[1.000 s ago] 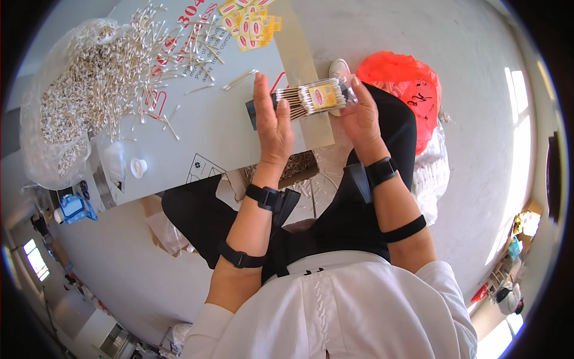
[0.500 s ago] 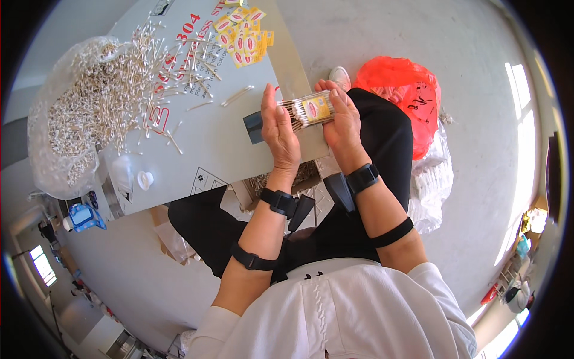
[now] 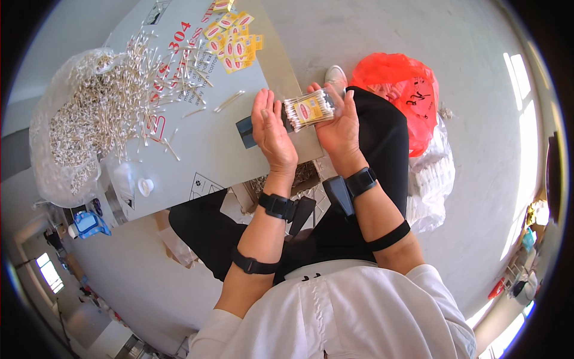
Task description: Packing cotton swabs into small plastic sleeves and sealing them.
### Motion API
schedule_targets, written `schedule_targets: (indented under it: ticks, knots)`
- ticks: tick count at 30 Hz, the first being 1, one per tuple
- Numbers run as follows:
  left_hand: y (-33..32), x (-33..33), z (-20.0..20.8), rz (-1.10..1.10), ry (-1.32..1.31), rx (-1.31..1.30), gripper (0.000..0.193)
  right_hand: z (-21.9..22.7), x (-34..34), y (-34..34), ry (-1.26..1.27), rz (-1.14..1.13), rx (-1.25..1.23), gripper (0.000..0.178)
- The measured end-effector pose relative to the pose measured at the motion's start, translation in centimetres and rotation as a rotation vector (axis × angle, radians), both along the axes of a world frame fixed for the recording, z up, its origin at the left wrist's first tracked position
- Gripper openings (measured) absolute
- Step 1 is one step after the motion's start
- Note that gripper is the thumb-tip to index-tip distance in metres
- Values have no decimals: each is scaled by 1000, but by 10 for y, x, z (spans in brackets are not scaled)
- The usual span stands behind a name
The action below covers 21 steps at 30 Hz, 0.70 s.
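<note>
A clear bag of cotton swabs [image 3: 309,111] with a yellow card at its front lies across the fingers of my right hand [image 3: 339,133]. The right thumb pins its clear plastic end. Just left of the bag, my left hand [image 3: 276,134] is held upright, fingers stretched out, with nothing in it and a small gap to the swab tips. A dark flat rectangle [image 3: 244,132] lies on the table by the left fingers, partly covered by them. Farther left, a large pile of loose cotton swabs [image 3: 81,113] spills from a clear plastic bag [image 3: 42,170] onto the table.
Yellow printed cards [image 3: 233,45] lie spread at the table's [image 3: 206,140] far side. A small white cap [image 3: 145,186] sits near its front edge. A red plastic bag [image 3: 421,102] and a clear bag of white packets [image 3: 431,182] stand right of my leg. Under the table is an open box [image 3: 245,194].
My left hand has come away from the swab ends it was against. The swabs now sit evenly in the bag, and the right fingers have opened out somewhat beneath it.
</note>
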<state>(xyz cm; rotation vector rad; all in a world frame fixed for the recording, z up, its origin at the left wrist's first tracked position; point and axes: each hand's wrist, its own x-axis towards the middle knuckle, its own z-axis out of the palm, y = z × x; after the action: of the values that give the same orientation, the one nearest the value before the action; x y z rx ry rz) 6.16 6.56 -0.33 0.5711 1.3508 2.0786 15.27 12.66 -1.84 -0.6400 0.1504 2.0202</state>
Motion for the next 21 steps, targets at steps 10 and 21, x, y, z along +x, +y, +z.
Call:
schedule_targets:
  ticks: [10,21]
  knots:
    - [-5,7,8,-95,21,-55,61,-4,9,6,-136,73,52,45]
    - [-12,2,16,-390,1395,-760,76,6,21,16,-556,349,65,22]
